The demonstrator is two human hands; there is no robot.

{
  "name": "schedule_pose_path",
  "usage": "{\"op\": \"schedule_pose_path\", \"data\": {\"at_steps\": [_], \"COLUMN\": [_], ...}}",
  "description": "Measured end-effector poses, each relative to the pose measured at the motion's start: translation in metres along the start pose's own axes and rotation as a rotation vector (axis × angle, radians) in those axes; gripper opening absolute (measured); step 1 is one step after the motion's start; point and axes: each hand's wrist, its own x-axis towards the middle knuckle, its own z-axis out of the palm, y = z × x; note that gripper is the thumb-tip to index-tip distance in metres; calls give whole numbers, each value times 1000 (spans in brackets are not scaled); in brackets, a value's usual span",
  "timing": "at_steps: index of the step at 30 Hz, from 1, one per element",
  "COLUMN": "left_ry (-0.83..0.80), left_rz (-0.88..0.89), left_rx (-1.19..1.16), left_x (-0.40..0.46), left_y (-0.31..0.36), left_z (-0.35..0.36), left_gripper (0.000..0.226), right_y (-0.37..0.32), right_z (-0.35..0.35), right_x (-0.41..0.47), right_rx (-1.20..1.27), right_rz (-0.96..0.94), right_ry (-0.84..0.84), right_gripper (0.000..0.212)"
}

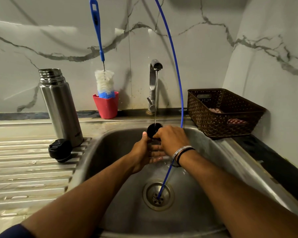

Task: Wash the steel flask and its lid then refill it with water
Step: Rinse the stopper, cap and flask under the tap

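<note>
Head view: I count one ribbed steel flask, one round black stopper, and one black cup lid my left hand and right hand both grip under the tap.

flask left of sink

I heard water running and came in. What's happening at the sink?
A person is rinsing a black cup-shaped lid under the running tap, gripping it with both hands, left hand and right hand, over the sink. The steel flask stands open on the drainboard to the left, with its black stopper beside it. A bottle brush sits in a red cup behind.
</note>
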Motion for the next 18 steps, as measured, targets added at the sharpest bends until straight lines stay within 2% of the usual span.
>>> {"op": "schedule_pose_path", "data": {"at_steps": [5,7,10,14,18], "left_ry": [148,176,186,137,105], "left_rz": [16,26,14,7,1], "left_rx": [-48,-62,-37,174,161], "left_x": [5,7,8,4,2], "left_y": [1,2,3,-1,-2], "left_z": [-17,-19,-18,-17,-17], "left_gripper": [80,84,84,75,79], "right_y": [-15,-16,-14,-20,-17], "right_z": [-4,-5,1,3,3], "right_x": [1,1,-3,-4,-3], "right_rx": [64,60,34,76,72], "right_rz": [-118,-93,-36,-58,-12], "right_ry": [27,27,-49,-129,-134], "right_gripper": [23,24,18,15,17]}}
